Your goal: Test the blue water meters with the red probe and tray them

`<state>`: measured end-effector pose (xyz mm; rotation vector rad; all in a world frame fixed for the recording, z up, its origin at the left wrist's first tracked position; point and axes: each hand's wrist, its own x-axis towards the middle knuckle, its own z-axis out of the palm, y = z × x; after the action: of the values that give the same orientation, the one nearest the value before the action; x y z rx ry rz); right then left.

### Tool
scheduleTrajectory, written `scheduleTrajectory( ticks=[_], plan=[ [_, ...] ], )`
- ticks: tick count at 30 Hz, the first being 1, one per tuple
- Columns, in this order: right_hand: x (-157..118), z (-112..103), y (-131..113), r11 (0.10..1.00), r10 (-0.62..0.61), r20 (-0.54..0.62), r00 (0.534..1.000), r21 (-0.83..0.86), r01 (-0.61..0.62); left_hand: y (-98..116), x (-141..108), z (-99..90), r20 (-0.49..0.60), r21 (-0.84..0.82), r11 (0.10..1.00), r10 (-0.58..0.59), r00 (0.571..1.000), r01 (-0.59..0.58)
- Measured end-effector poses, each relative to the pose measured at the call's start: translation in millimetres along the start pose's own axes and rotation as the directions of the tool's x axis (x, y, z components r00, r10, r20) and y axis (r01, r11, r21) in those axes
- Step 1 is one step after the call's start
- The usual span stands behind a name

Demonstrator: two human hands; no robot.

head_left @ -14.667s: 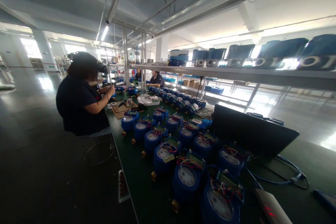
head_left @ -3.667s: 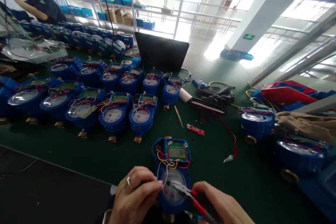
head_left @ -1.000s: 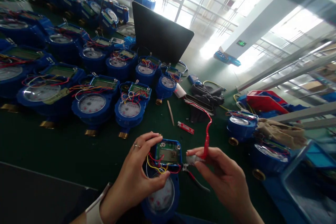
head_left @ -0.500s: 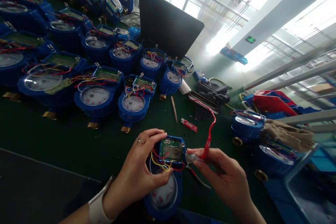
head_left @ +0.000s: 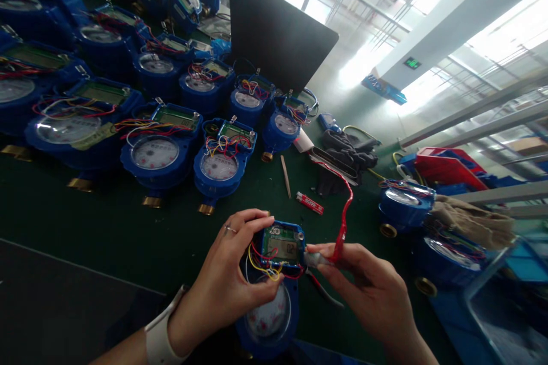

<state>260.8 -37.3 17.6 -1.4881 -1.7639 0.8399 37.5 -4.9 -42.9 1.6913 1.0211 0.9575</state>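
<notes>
Nearest to me is a blue water meter (head_left: 269, 319) with a round clear dial and an open display housing. Its circuit board has a lit display (head_left: 282, 249), and red, yellow and white wires hang from its left side. My left hand (head_left: 233, 268) grips this housing, fingers at the top edge and thumb below. Between the thumb and fingers of my right hand (head_left: 368, 288) is a grey connector (head_left: 315, 259) on a red cable (head_left: 345, 211), held against the housing's right side. Whether it is plugged in I cannot tell. Red-handled pliers (head_left: 326, 291) lie partly behind the meter.
Rows of similar water meters (head_left: 156, 154) fill the left and back. A red lighter (head_left: 309, 203) and a wooden stick (head_left: 285, 177) lie ahead. Beyond them are a dark upright screen (head_left: 278, 28) and a dark cloth (head_left: 349, 151). Two meters (head_left: 405, 205) and a blue crate (head_left: 471, 302) are at right.
The view has shifted slightly. Both hands keep the same hold on the meter and the connector, with no clear movement between them.
</notes>
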Motion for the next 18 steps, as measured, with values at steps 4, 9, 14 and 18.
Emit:
scheduleTrajectory(
  ticks=[4, 9, 14, 18],
  plan=[
    [2, -1, 1, 1.000, -0.017, -0.001, 1.000, -0.017, 0.017, -1, -1, 0.7, -0.003, -0.003, 1.000, 0.007, 1.000, -0.007],
    [5, -1, 1, 1.000, -0.001, 0.000, 1.000, 0.014, 0.001, -1, -2, 0.4, -0.006, -0.005, 1.000, 0.003, 1.000, -0.003],
    [7, -1, -3, 0.997, 0.070, 0.022, 0.997, 0.031, -0.071, -1, -2, 1.4, -0.001, -0.005, 1.000, 0.005, 1.000, -0.005],
    [11, -3, -9, 0.993, 0.119, 0.069, 0.990, -0.013, -0.119, -2, -2, 1.5, 0.007, -0.006, 1.000, -0.001, 1.000, 0.001]
  ],
)
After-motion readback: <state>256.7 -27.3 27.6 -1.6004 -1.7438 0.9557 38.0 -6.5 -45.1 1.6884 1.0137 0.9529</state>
